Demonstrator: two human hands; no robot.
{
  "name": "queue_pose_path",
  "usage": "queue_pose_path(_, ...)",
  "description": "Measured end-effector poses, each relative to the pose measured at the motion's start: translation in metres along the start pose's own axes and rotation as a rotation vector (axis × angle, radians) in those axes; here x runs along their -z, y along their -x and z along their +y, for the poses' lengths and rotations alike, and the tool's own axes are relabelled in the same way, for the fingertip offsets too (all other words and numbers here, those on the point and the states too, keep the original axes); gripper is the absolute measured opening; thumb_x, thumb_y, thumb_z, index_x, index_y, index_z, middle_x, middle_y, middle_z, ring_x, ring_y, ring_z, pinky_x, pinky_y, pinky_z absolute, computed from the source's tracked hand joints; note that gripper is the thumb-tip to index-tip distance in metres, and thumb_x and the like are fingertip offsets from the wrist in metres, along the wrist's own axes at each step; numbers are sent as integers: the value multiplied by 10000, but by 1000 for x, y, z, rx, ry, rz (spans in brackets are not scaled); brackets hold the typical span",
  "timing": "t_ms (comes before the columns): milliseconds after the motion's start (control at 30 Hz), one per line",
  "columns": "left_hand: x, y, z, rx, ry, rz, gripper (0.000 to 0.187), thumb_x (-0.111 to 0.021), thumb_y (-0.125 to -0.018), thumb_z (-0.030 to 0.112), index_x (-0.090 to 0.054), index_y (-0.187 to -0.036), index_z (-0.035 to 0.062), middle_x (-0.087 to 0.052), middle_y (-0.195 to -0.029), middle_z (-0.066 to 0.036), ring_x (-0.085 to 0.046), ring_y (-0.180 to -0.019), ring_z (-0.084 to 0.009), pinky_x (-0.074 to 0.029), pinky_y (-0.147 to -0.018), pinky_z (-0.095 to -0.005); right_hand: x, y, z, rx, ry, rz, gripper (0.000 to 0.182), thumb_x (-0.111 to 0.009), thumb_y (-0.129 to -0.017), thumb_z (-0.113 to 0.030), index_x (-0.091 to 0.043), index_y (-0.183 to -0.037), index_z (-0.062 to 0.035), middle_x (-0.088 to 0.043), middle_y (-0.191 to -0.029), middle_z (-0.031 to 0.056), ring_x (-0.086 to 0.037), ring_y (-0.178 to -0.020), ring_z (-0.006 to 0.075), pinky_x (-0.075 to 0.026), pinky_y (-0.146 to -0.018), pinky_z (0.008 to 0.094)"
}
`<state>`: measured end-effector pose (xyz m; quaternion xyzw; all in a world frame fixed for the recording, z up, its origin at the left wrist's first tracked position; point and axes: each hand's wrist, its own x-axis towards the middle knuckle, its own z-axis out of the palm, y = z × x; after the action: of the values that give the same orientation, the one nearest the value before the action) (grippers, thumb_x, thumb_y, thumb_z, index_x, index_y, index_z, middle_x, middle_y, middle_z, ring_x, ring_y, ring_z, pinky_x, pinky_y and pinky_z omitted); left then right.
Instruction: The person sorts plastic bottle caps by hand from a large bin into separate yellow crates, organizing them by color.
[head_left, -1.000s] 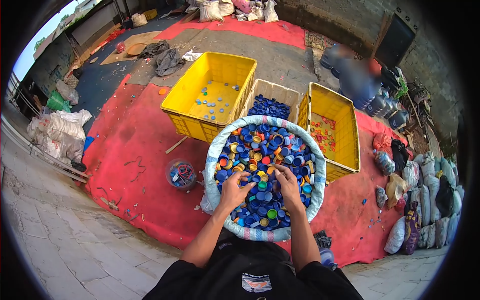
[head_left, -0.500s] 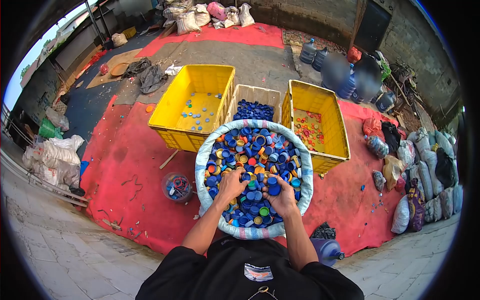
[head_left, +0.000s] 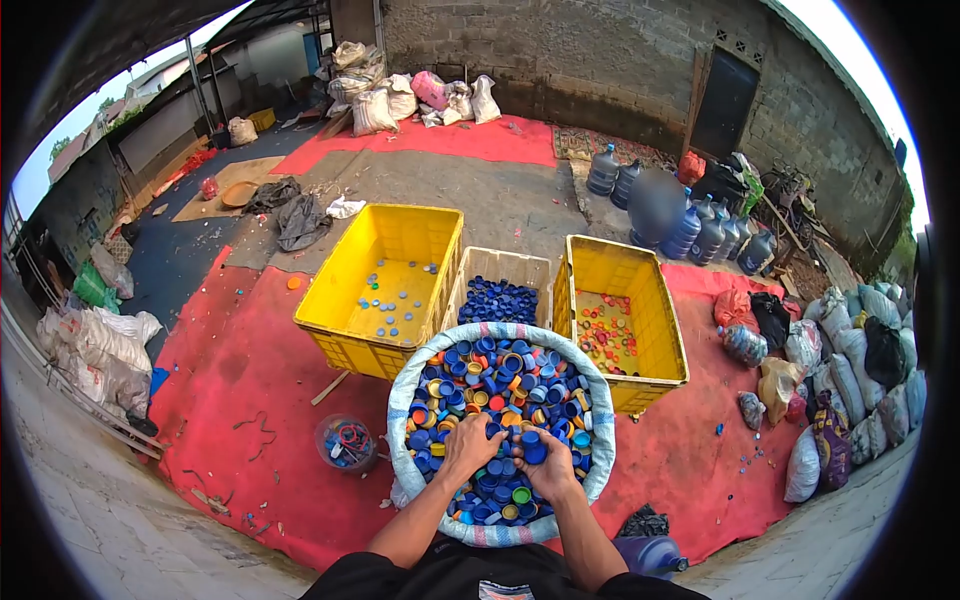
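A round sack with a rolled white and blue rim (head_left: 403, 410) is full of plastic bottle caps, mostly blue, with some orange, yellow and green. Over the middle of the caps, my left hand (head_left: 470, 446) has its fingers closed on a blue cap (head_left: 493, 430). Close beside it, my right hand (head_left: 550, 474) holds blue caps (head_left: 534, 448) between thumb and fingers. The two hands almost meet at the fingertips.
Beyond the sack stand a yellow crate (head_left: 340, 335) with scattered pale caps, a whitish crate (head_left: 545, 270) of blue caps and another yellow crate (head_left: 665, 335) with red and orange caps. A small bucket (head_left: 346, 442) sits left. Filled bags (head_left: 850, 360) line the right.
The view has tilted up, so the sack, crates and hands appear lower in the picture. Both hands remain over the caps, with blue caps still in their fingers.
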<state>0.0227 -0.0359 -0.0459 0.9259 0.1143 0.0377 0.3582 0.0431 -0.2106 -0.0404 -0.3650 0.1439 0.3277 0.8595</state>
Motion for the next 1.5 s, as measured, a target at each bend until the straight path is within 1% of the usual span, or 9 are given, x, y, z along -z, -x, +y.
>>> queue_pose_path(267,-18,-7,-23,-156,279,112,411,-739,-801,290,-624,-1077,9,-628,-903,-127,-615,-792,-244,-495,-676,-363,-14,6,1,4,-77,47,296,-404,-974,-222,-515,-1205,-74,-656,-1027,113,-620,-836,218,-483,-733,355)
queue_pose_path(333,8,-6,0,389,1028,-260,309,-722,-839,296,-630,-1000,49,-621,-871,-48,-565,-703,-129,-426,-525,-276,-20,3,-3,6,-142,52,300,-404,-972,-219,-514,-1210,-74,-653,-1029,111,-617,-846,220,-483,-744,363)
queue_pose_path(400,21,-8,8,466,1458,-288,212,-705,-869,260,-617,-970,96,-616,-842,7,-505,-636,-51,-344,-465,-211,-22,2,-4,23,-230,7,343,-458,-925,-224,-508,-1224,-65,-638,-1064,113,-603,-908,238,-481,-775,385)
queue_pose_path(867,34,-137,11,542,2017,-270,334,-492,-951,199,-487,-1174,-50,-574,-1079,-220,-569,-1005,-302,-480,-943,-424,-67,-83,-62,238,-359,30,464,-519,-689,-131,-437,-1102,64,-519,-1147,204,-510,-1092,350,-346,-1065,483)
queue_pose_path(933,71,-172,55,526,2004,-111,726,-509,-928,378,-239,-1403,-100,-362,-1371,-334,-375,-1304,-422,-292,-1124,-510,-83,-136,-97,279,-503,-300,624,-509,-662,-140,-344,-1210,107,-455,-1281,257,-415,-1250,387,-239,-1135,509)
queue_pose_path(1067,81,-197,48,475,1895,-122,1159,-550,-846,565,231,-1448,-44,215,-1522,-316,171,-1435,-435,27,-1163,-538,-102,-157,-120,389,-424,-18,863,-497,-642,-142,-133,-1365,159,-35,-1547,288,95,-1468,376,62,-1178,520)
queue_pose_path(1233,64,-131,-12,364,1676,11,402,-566,-935,296,-519,-1196,-6,-575,-1120,-139,-562,-1042,-232,-450,-970,-394,-51,-83,-80,592,-50,115,892,-473,-752,-44,-9,-1513,-16,-40,-1556,272,-155,-1443,422,-214,-1160,521)
queue_pose_path(1333,64,-80,-29,289,1562,22,185,-570,-948,167,-583,-1074,32,-623,-982,-74,-606,-903,-172,-512,-834,-332,-21,-52,-56,579,334,275,623,-484,-814,-16,-317,-1413,28,-369,-1435,252,-513,-1200,285,-454,-975,383)
queue_pose_path(1500,53,-24,-38,251,1397,47,143,-610,-930,111,-569,-1047,40,-623,-937,-51,-597,-818,-114,-503,-774,-282,-9,-28,-19,878,1224,452,359,-649,-790,-10,-578,-1142,-4,-652,-987,110,-577,-807,199,-481,-722,324)
